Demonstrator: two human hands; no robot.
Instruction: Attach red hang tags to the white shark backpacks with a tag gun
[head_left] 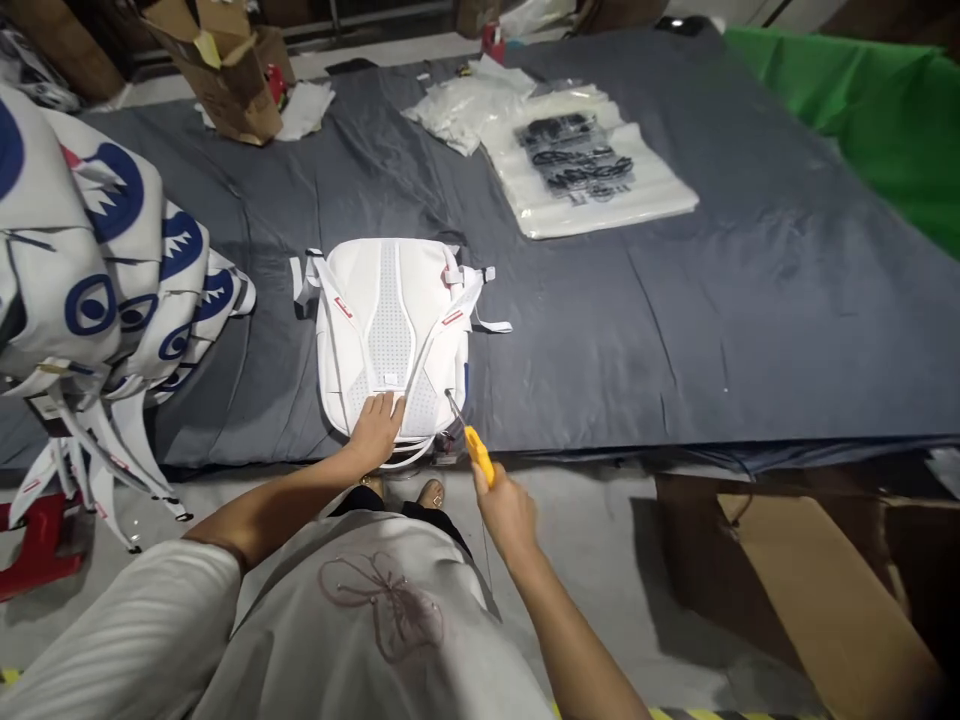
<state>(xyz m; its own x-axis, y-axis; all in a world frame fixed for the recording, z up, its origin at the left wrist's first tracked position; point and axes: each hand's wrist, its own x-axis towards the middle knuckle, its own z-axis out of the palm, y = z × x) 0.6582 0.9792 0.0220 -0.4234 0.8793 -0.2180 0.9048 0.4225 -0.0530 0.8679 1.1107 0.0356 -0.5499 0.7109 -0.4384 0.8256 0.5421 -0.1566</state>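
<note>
Left hand (379, 432), fingers laid flat, apparently steadied the white backpack (390, 325) while the right hand (510, 510) gripped a yellow-handled tool (478, 455) over it

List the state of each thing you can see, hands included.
White backpack: lying flat, strap side up.
Left hand: fingers extended on the backpack.
Right hand: closed around the yellow-handled tool.
Yellow-handled tool: metal tip at the backpack's lower right.
Other backpacks: piled together, straps hanging.
Cardboard box on the table: open, flaps raised.
Flat plastic bags: stacked.
Grey cloth: spread, creased.
</note>
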